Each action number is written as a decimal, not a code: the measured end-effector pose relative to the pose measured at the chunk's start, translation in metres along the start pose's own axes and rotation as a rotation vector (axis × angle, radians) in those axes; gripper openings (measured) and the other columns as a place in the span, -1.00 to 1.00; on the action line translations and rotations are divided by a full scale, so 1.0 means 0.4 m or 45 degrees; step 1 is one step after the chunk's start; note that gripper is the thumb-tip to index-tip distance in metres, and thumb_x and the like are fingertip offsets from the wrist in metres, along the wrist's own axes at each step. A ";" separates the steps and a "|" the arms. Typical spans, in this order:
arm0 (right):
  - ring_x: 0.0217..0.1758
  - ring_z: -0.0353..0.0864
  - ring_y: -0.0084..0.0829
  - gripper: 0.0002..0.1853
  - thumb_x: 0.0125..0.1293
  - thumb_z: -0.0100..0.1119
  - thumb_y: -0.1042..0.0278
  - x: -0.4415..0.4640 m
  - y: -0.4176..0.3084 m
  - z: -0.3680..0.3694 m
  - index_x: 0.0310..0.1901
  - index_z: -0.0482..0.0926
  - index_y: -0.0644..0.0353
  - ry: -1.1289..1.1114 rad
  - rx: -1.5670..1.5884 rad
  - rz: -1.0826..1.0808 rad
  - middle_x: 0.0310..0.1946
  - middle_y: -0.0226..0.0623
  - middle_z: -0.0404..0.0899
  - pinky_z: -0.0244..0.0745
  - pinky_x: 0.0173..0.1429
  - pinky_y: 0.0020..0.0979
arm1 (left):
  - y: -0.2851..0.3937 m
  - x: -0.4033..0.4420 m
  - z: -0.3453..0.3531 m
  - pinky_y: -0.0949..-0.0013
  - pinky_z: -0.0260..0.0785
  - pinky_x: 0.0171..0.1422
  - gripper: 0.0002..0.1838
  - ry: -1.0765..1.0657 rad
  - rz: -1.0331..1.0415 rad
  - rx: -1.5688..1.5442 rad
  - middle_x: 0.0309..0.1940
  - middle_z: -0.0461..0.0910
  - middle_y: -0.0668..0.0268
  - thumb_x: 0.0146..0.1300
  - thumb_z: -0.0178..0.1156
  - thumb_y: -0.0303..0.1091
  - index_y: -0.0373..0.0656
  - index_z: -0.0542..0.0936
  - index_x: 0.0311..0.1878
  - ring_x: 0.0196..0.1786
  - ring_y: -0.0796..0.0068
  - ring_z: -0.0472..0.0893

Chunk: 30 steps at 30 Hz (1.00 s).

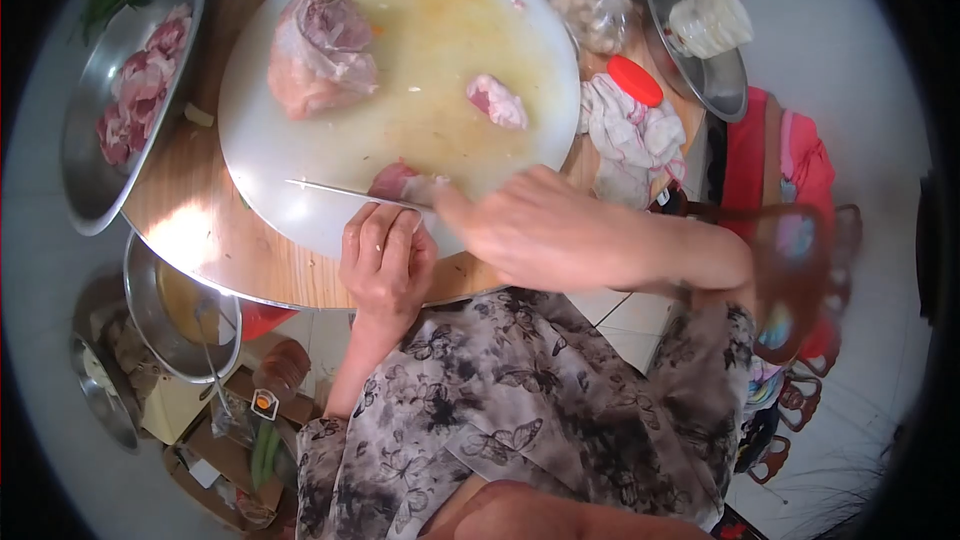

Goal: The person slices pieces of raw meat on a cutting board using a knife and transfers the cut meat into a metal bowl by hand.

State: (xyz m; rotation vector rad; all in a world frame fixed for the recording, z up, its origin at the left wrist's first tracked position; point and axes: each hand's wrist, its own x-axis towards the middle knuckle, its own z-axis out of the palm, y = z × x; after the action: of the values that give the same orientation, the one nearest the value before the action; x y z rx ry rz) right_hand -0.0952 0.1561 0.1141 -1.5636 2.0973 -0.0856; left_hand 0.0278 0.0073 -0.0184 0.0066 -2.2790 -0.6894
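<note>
A knife (345, 191) is in my right hand (525, 225), whose fingers wrap round its hidden handle. The thin blade points left, low over the near part of a round white cutting board (440, 30). Just beyond the blade lies a small piece of raw meat (393, 180). My left hand (385, 255) is closed, its curled fingertips at the blade's near side, holding the near end of that meat, mostly hidden. Farther up the board sit a large raw meat chunk (320, 55) with pale skin and a small fatty meat piece (497, 102).
A metal bowl of cut meat (145, 90) stands at the left. Right of the board are a crumpled cloth (635, 135), a red oval object (635, 81), a plastic bag (585, 5) and a metal bowl (715, 75). A pot (185, 315) sits below the wooden table (165, 195).
</note>
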 end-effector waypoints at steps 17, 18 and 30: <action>-0.50 0.70 0.03 -0.43 0.20 0.24 0.51 -0.046 0.045 0.064 0.23 0.33 0.53 0.201 0.050 -0.051 -0.53 -0.09 0.63 0.51 -0.37 -0.08 | -0.013 0.000 0.004 0.09 0.57 0.05 -0.66 0.046 -0.031 0.069 -0.14 0.68 0.16 -0.07 0.36 -0.72 -0.23 0.66 -0.16 -0.06 -0.01 0.68; -0.46 0.73 0.05 -0.43 0.22 0.24 0.49 0.016 0.033 0.045 0.24 0.34 0.54 0.087 0.105 0.015 -0.53 -0.07 0.64 0.53 -0.35 -0.03 | -0.021 0.001 -0.005 0.08 0.56 0.05 -0.66 0.055 -0.053 0.091 -0.13 0.67 0.15 -0.07 0.36 -0.72 -0.23 0.65 -0.16 -0.05 -0.02 0.68; -0.48 0.62 0.18 -0.77 0.56 0.10 0.30 -0.131 0.059 0.028 -0.07 0.39 0.33 0.187 0.257 0.254 -0.59 0.04 0.56 0.44 -0.31 0.07 | -0.033 -0.027 -0.051 0.11 0.47 0.02 -0.65 0.048 -0.083 0.180 -0.11 0.62 0.16 -0.05 0.40 -0.68 -0.16 0.69 -0.14 -0.04 0.09 0.60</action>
State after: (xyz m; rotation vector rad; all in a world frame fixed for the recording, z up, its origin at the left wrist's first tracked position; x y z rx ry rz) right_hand -0.1007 0.2143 0.1153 -1.2577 2.2672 -0.3393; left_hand 0.0466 -0.0112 -0.0200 0.1600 -2.2950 -0.5553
